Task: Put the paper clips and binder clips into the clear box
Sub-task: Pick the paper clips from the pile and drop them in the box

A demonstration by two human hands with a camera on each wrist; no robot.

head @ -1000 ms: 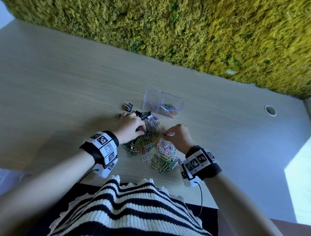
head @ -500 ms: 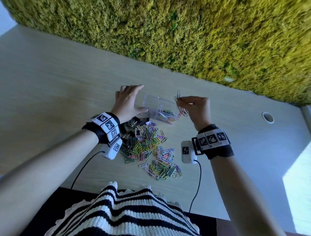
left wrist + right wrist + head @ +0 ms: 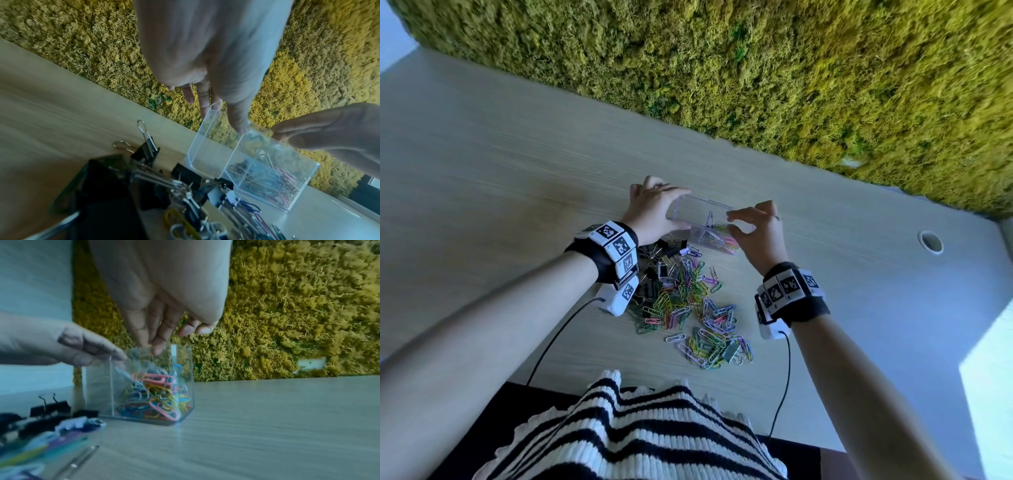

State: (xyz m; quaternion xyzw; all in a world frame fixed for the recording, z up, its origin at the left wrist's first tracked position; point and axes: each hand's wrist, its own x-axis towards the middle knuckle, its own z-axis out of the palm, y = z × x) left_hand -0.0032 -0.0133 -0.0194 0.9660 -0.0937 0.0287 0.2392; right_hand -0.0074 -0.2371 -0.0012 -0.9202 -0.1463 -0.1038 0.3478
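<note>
At mid-frame, the clear box (image 3: 702,214) holds a few paper clips (image 3: 719,240), most others and the binder clips (image 3: 657,253) lying on the tabletop (image 3: 517,171); left grip (image 3: 654,209) pinches the clear box, right grip (image 3: 756,233) released.

- The left hand (image 3: 650,209) covers the left end of the clear box (image 3: 700,213) in the head view, and its fingertips vanish behind the far wall.
- The binder clips (image 3: 667,248) are half buried under the left wristband (image 3: 616,255).
- The right hand (image 3: 333,129) is sliced off by the right edge of the left wrist view. Gripping the rim or only touching it? Can't tell.
- Lower left of the right wrist view, the paper clips (image 3: 30,454) are one smeared blur.
</note>
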